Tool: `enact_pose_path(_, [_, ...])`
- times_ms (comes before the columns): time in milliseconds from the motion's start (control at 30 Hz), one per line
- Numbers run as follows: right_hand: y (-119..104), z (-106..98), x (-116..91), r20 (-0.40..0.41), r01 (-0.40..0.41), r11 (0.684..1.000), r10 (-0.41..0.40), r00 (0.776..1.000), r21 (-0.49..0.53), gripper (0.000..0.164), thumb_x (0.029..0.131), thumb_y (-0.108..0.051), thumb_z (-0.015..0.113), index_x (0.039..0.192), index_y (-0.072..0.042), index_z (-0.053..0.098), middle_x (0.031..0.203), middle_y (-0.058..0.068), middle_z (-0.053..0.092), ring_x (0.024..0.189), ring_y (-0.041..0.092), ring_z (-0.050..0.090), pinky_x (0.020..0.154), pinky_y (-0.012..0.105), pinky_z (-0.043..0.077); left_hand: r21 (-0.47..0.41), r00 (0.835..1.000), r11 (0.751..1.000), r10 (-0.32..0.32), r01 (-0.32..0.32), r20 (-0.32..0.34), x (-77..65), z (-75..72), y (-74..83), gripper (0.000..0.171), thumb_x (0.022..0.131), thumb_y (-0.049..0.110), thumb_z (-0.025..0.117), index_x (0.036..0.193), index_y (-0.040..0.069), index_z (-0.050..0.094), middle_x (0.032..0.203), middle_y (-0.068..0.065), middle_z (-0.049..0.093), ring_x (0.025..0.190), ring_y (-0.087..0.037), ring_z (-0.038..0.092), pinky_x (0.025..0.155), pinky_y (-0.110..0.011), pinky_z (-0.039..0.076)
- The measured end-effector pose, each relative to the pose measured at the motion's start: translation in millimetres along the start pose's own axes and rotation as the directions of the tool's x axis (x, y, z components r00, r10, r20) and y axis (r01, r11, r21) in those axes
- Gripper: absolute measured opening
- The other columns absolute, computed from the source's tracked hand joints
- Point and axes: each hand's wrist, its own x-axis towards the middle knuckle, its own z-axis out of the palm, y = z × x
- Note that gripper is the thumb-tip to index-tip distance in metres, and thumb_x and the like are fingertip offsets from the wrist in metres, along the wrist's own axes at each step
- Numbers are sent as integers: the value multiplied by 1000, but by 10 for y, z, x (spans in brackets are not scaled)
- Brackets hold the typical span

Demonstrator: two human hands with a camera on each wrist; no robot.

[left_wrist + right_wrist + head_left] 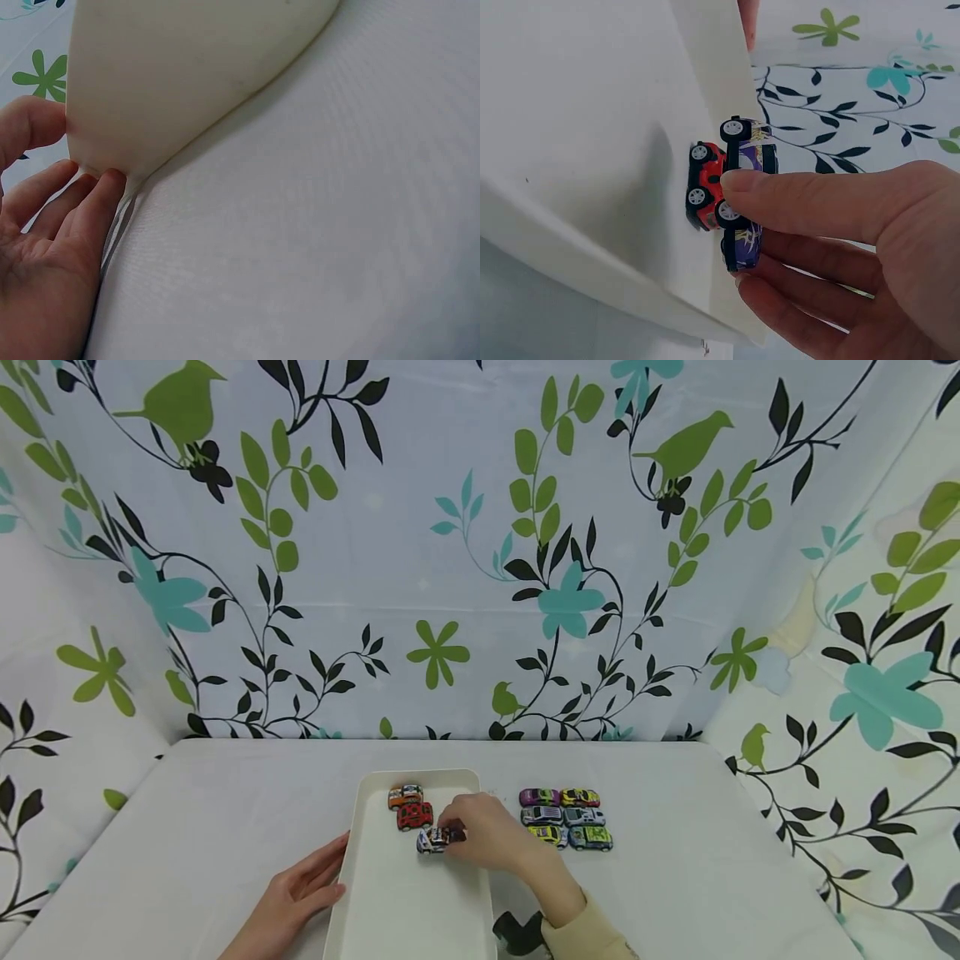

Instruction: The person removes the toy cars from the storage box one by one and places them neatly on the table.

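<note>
My right hand (pixel 487 831) pinches a small toy car (pixel 432 839), white and dark from the head, between thumb and fingers over the tray. Purple and yellow markings show on this toy car (pixel 748 161) in the right wrist view, where it overlaps a red toy car (pixel 703 184). Further back in the white tray (pixel 405 914) are the red car (pixel 415 815) and an orange toy car (pixel 405 796). At the tray's left side, my left hand (pixel 296 893) touches the outer wall with extended fingers, seen close up against the tray wall (pixel 172 82) in the left wrist view.
Right of the tray, several toy cars (pixel 563 816) stand in two columns on the white table (pixel 675 877), partly behind my right hand. A dark band (pixel 519 933) sits by my right sleeve. Leaf-patterned cloth (pixel 480 568) hangs behind and at both sides.
</note>
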Motion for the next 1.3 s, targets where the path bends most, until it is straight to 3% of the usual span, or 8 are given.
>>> enact_pose_path(533, [160, -133, -256, -66, -3, 993, 10, 998, 115, 24, 84, -11, 80, 107, -9, 75, 100, -2, 70, 88, 8, 60, 79, 24, 53, 14, 999, 1000, -21, 21, -38, 0, 14, 12, 72, 96, 17, 67, 156, 5, 30, 163, -12, 27, 122, 15, 46, 99, -17, 49])
enact_pose_path(833, [297, -147, -378, -134, -32, 994, 46, 990, 108, 26, 85, -10, 77, 111, -11, 75, 106, -4, 69, 101, 13, 62, 91, 34, 54, 12, 1000, 1000, -1, 1, -14, -7, 29, 20, 71, 97, 16, 65, 157, 5, 29, 163, -14, 26, 123, 15, 46, 97, -15, 48])
enact_pose_path(1300, [471, -154, -522, -205, -31, 995, 50, 978, 92, 27, 85, -8, 78, 112, -8, 74, 106, -1, 68, 101, 17, 64, 89, 37, 55, 11, 1000, 1000, -7, 7, -15, 4, 29, 10, 71, 97, 16, 65, 157, 6, 29, 162, -15, 26, 121, 16, 46, 97, -16, 49])
